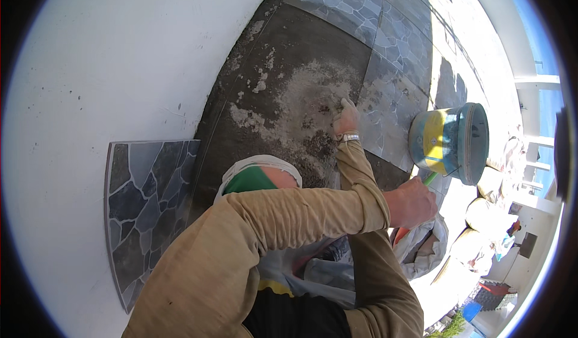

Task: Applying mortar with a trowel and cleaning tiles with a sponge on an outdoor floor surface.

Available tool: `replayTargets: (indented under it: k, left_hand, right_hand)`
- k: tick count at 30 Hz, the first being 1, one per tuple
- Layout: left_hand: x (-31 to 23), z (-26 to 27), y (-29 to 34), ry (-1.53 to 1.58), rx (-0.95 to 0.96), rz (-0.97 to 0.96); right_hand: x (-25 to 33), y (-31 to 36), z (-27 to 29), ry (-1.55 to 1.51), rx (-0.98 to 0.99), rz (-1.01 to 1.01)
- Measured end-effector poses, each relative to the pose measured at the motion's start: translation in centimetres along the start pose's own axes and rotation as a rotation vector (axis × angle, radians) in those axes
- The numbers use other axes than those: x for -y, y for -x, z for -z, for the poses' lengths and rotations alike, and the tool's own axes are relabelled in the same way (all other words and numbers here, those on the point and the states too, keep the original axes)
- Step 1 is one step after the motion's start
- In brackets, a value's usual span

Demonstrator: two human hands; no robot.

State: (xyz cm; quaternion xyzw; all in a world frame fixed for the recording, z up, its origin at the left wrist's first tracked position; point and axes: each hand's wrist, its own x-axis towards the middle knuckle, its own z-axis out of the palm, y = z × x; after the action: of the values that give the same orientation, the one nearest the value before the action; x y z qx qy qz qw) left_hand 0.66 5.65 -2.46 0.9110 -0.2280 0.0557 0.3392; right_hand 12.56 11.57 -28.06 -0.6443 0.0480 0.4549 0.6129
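Observation:
My left arm crosses in front of my right, and my left hand (412,202) is a closed fist. A green handle (430,178) sticks out of it beside the bucket; what it belongs to is hidden. Farther forward, my right hand (346,118), dusty and with a watch at the wrist, is low over the grey mortar bed (307,37). Its fingers are curled, and anything in them is hidden. Pale powder (307,91) lies in a rough patch around and left of this hand. Stone-patterned tiles (400,43) border the bed on the right.
A blue bucket with a yellow band (435,139) stands at the right on the tiles. One loose tile (144,205) leans against the white wall (108,67). Close to my arms are a white-edged green rounded thing (253,178) and an open pale sack (433,250). Filled sacks (481,217) lie farther right.

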Motion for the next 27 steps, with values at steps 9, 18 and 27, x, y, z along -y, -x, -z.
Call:
replayTargets:
  k: [9, 18, 27]
  left_hand:
    - [1.1, 0.9, 1.2, 0.067, 0.001, 0.035]
    - [-0.3, 1.8, 0.7, 0.005, 0.004, 0.036]
    - [2.1, 2.2, 1.9, 0.031, 0.100, 0.143]
  right_hand:
    - [-1.8, 4.0, -4.4, 1.023, 0.584, -0.327]
    - [1.1, 0.1, -3.5, 0.989, 0.028, 0.654]
    - [13.1, 22.6, 32.7, 1.239, -0.197, -0.419]
